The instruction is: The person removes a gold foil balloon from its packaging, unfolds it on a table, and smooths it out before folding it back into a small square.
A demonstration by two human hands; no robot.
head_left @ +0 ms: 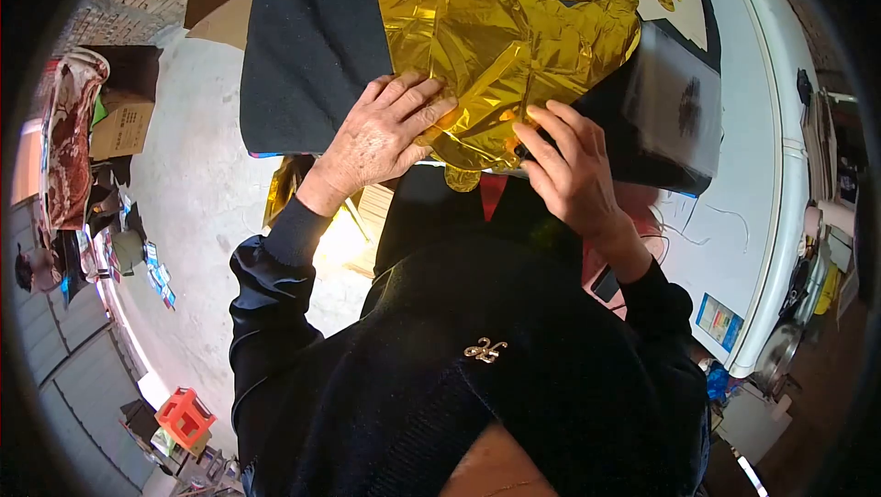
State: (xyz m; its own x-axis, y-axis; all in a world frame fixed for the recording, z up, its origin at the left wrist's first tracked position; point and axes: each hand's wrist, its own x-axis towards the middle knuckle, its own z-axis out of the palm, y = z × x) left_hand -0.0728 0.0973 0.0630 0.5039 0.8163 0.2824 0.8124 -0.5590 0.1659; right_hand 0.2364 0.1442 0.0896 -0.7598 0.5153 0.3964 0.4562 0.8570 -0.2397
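Your left hand (378, 133) lies over the gold foil (500, 29) | your right hand (571, 165) bends its fingers at the foil's near end | either grip pinching, can't tell | foil sprawls back from the near edge of the worktop (298, 66), one tab (462, 178) poking past

Resting the left hand (378, 133), with bent fingers, on the near left edge of a crinkled, shiny gold foil sheet (491, 43) overlying a black surface (298, 56). Touching the foil near its close edge with the right hand (569, 162), with fingers slightly parted and fingertips pointing inward, leaving the exact grip unclear. Wearing a black garment (404, 359) with long sleeves and a gold-coloured brooch (485, 350) at the chest. Having a long white surface (734, 222) with a blue label (719, 323) on the right. Facing a pale floor (202, 194), a cardboard box (124, 130) and a red-orange stool (185, 417) on the left.
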